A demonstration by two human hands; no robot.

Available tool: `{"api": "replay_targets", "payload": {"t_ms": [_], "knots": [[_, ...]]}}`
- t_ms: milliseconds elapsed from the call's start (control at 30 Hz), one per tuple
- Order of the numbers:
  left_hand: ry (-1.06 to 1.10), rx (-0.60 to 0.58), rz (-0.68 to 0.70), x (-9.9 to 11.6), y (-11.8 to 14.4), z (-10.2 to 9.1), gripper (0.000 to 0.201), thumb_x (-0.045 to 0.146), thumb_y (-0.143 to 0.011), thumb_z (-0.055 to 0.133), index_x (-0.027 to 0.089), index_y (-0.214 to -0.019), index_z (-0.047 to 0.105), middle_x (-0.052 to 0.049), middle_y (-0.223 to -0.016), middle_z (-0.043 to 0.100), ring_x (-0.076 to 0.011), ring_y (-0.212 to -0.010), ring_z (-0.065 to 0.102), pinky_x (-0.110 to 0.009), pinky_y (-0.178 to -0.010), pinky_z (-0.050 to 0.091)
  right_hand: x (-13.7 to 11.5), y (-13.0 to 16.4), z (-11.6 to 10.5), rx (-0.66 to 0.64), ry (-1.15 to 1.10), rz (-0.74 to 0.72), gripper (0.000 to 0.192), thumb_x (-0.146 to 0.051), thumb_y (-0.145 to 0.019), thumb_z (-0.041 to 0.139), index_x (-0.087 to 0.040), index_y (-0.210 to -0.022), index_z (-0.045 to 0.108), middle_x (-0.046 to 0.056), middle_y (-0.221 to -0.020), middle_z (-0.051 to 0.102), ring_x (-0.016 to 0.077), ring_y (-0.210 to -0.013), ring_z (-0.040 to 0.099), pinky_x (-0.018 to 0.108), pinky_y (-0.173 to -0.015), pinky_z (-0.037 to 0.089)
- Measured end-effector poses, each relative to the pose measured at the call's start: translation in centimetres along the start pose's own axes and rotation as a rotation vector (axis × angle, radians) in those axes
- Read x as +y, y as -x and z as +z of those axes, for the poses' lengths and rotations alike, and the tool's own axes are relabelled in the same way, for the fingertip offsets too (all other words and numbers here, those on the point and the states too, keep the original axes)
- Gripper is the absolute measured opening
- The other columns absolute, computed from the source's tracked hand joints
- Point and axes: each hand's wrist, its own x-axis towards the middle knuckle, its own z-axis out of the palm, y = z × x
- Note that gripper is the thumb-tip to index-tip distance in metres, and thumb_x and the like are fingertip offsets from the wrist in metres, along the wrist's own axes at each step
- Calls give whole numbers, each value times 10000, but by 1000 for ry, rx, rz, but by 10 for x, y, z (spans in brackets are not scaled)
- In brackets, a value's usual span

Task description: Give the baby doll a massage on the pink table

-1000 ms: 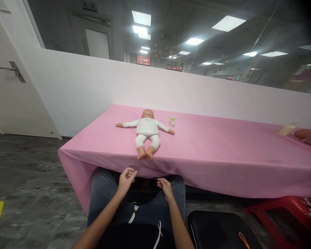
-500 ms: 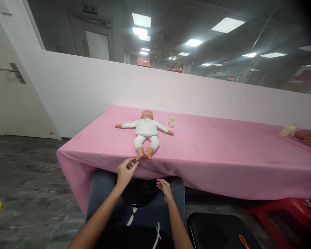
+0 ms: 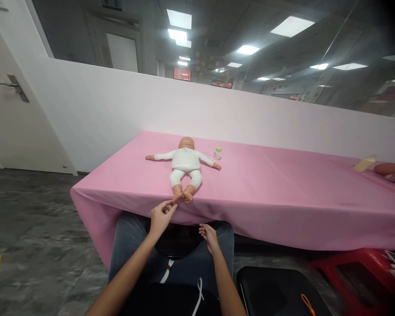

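A baby doll (image 3: 185, 163) in white clothes lies on its back on the pink-covered table (image 3: 266, 193), arms spread, feet toward me at the front edge. My left hand (image 3: 160, 216) is raised to the table edge, fingers loosely curled, fingertips just short of the doll's left foot (image 3: 177, 198); whether they touch it I cannot tell. My right hand (image 3: 210, 236) rests on my lap below the table edge, fingers loose, holding nothing. A small bottle with a green cap (image 3: 217, 153) stands beside the doll's outstretched arm.
A black seat (image 3: 276, 292) is at my right, a red stool (image 3: 358, 272) beyond it. At the table's far right lie a pale bottle (image 3: 364, 163) and another doll's part (image 3: 391, 170). A white partition wall runs behind the table; a door stands at the left.
My left hand rose from my lap up to the table's front edge, ending close to the doll's foot. My right hand stayed on my lap.
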Motion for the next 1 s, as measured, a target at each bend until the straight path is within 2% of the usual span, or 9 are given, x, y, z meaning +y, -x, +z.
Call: {"api": "replay_targets", "payload": {"t_ms": [400, 700, 867, 1000], "knots": [[-14, -17, 34, -11, -9, 10, 272, 447, -876, 658, 184, -869, 728, -7, -683, 664, -139, -593, 552, -248, -610, 432, -1, 0, 0, 3, -14, 1, 414, -531, -615, 824, -176, -823, 777, 79, -760, 742, 189, -663, 683, 268, -597, 494], [7, 5, 21, -13, -7, 8, 302, 495, -857, 675, 195, -871, 710, -4, -677, 648, -145, -593, 544, -248, -604, 442, -1, -2, -1, 3, -13, 16, 410, -528, -619, 829, -179, -825, 770, 72, -756, 737, 189, -677, 687, 269, -612, 493], [38, -5, 42, -12, -3, 7, 295, 469, -873, 677, 192, -970, 713, 4, -716, 653, -132, -595, 537, -238, -619, 441, 1, -4, -1, 9, -18, 18, 426, -533, -604, 824, -177, -834, 773, 66, -751, 732, 177, -668, 682, 263, -620, 496], [34, -5, 38, -10, -3, 7, 287, 465, -892, 652, 191, -935, 725, 4, -705, 654, -133, -597, 534, -240, -617, 430, 2, -5, -1, 13, -14, 19, 425, -534, -609, 822, -173, -827, 770, 70, -738, 732, 176, -642, 676, 262, -597, 488]]}}
